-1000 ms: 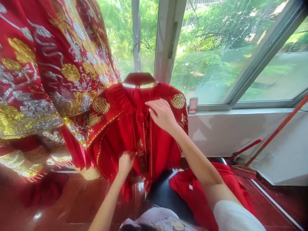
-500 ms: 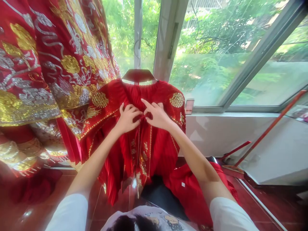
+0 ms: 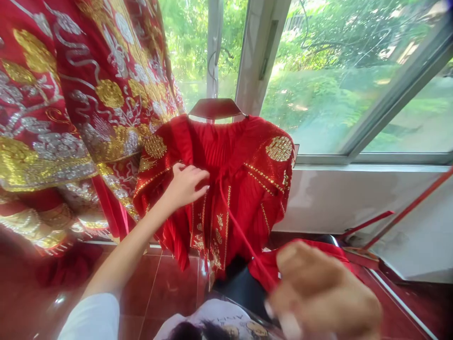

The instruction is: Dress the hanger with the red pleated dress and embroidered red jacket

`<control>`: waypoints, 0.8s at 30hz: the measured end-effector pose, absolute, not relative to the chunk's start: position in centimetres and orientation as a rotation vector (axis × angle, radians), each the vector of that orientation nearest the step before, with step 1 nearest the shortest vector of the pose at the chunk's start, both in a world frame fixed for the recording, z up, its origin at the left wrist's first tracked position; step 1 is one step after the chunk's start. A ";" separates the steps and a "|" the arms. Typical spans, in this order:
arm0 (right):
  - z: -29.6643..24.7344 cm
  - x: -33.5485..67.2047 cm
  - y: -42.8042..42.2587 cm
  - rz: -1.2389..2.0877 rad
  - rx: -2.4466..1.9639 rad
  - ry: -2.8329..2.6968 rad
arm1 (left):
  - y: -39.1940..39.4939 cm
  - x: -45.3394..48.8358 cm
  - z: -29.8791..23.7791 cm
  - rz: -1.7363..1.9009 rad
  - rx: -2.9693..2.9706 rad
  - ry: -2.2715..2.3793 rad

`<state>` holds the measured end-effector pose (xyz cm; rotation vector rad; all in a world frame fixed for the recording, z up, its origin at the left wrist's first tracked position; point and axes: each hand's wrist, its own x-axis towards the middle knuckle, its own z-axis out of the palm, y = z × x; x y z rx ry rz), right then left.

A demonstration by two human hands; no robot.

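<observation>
A red pleated garment [image 3: 244, 184] with gold embroidery hangs on a dark red hanger [image 3: 215, 107] before the window. My left hand [image 3: 186, 184] rests on its upper front, fingers curled against the cloth. My right hand [image 3: 323, 295], blurred and close to the camera at the lower right, is closed on a thin red tie [image 3: 240, 229] that runs taut from the garment's front down to it.
A large red robe [image 3: 71, 108] with gold and silver embroidery hangs at the left. Red cloth [image 3: 329, 255] lies over a black seat [image 3: 240, 285] below. A red-handled broom [image 3: 406, 212] leans on the white wall under the window frame [image 3: 371, 158]. The floor is red tile.
My right hand has left the garment's front and pulled back toward the camera, drawing the red tie out with it. The left hand stays on the cloth.
</observation>
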<state>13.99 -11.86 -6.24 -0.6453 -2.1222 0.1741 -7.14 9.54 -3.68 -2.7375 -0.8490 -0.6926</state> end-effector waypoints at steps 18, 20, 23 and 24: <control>-10.8 6.7 4.2 0.455 -1.307 -1.215 | 9.9 -7.6 -3.4 -0.429 -2.820 -0.794; -11.1 6.1 4.4 0.466 -1.283 -1.170 | 9.9 -7.7 -3.4 -0.441 -2.816 -0.788; -12.3 5.6 4.3 0.502 -1.244 -1.140 | 9.6 -7.8 -3.2 -0.506 -2.744 -0.767; -13.0 5.4 4.2 0.508 -1.256 -1.138 | 9.4 -7.8 -3.2 -0.539 -2.699 -0.760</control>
